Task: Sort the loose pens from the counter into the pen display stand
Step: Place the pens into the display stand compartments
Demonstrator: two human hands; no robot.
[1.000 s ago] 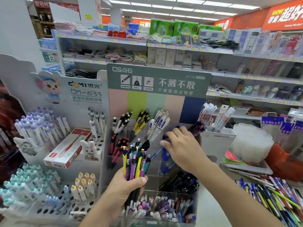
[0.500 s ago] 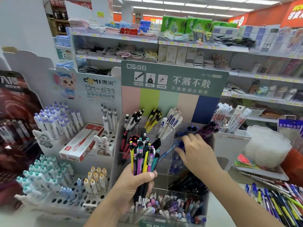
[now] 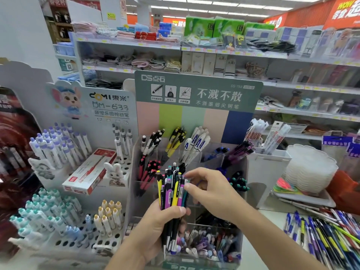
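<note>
My left hand (image 3: 161,221) grips a bundle of pens (image 3: 171,191) upright in front of the clear pen display stand (image 3: 192,121); their bodies are yellow, purple, teal and black. My right hand (image 3: 212,190) is at the bundle's right edge, its thumb and forefinger pinching the top of a teal pen (image 3: 187,181) there. The stand's tiered compartments hold sorted groups: black-and-white, yellow, white, red, blue and purple pens. A heap of loose pens (image 3: 327,234) lies on the counter at the lower right.
A white peg rack of capped pens (image 3: 64,211) with a red pen box (image 3: 91,170) stands to the left. A white holder (image 3: 268,162) and a stack of white trays (image 3: 309,170) sit to the right. Store shelves (image 3: 194,49) fill the background.
My right hand has drawn back from the stand's blue-pen compartment, without the blue pen it held, and come to the bundle. My left hand keeps its grip on the bundle.
</note>
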